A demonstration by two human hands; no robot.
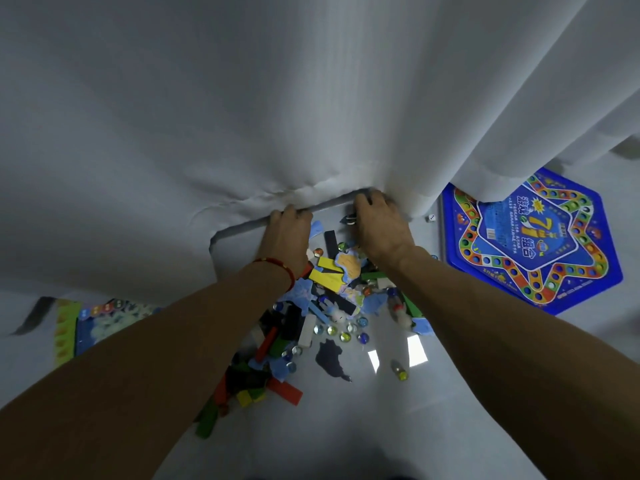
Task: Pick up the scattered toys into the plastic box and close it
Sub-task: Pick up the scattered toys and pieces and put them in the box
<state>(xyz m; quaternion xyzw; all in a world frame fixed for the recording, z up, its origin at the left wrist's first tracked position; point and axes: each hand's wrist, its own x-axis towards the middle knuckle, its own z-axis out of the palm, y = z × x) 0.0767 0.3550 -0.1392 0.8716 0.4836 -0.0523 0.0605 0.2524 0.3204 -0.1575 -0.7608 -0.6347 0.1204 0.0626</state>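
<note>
From the head camera, both hands reach to the far rim of the clear plastic box [242, 226], which sits under a hanging white curtain [311, 98]: the left hand [285, 233] curls its fingers over the rim, the right hand [379, 226] grips it near a small dark toy, and the toys [332, 289], blocks, marbles and puzzle bits, appear to lie heaped inside the box. Gathering looks nearly done, so the next move likely calls for drawing the box clear of the curtain, which drapes over its far edge and stands in the way. A blue game board [533, 237] and a white die [431, 218] lie right, a colourful board [90, 323] left; no lid shows.
</note>
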